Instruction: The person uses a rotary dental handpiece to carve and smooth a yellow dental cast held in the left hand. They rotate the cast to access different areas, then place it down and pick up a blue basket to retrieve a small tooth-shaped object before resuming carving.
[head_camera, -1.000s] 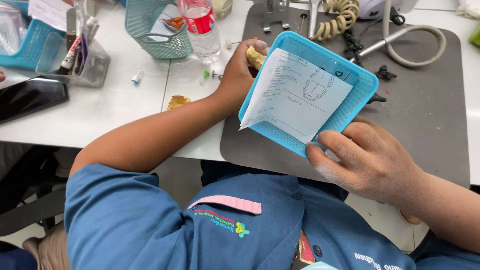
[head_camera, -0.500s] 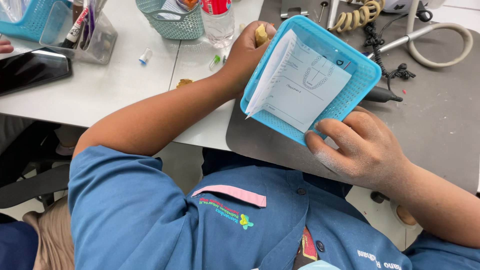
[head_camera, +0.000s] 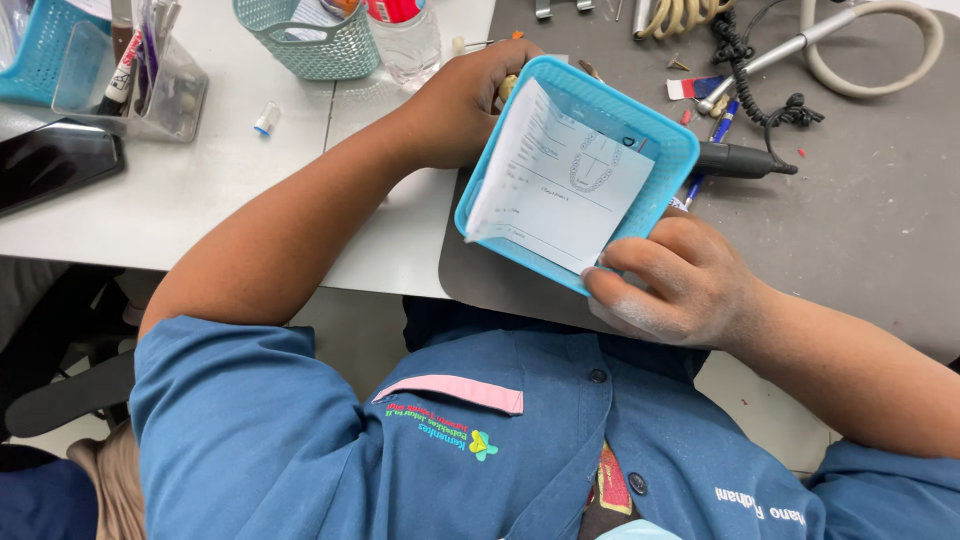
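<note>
Tray (head_camera: 672, 140), a shallow light-blue plastic one, is held tilted over the near edge of the counter (head_camera: 250, 190), above a grey mat (head_camera: 860, 230). A folded paper form (head_camera: 560, 190) lies inside it and covers most of its floor. The right hand (head_camera: 680, 285), dusted white, grips the tray's near corner with its fingers curled over the rim. The left hand (head_camera: 465, 105) is at the far left edge, closed round a small yellowish piece (head_camera: 508, 88); the tray wall hides most of that piece, so I cannot tell what it is.

Just beyond the tray on the mat lie a black handpiece (head_camera: 740, 160) with a coiled black cord (head_camera: 745, 60), a blue pen (head_camera: 715, 125) and small scraps. A pale hose (head_camera: 900, 70) loops at the far right.

On the white part of the counter, left of the left forearm, stand a clear bottle (head_camera: 405, 40), a green mesh basket (head_camera: 310, 45) and a clear holder of pens (head_camera: 140, 85). A dark phone (head_camera: 55, 165) lies near the left edge, and a small white cap (head_camera: 265, 120) sits apart.
</note>
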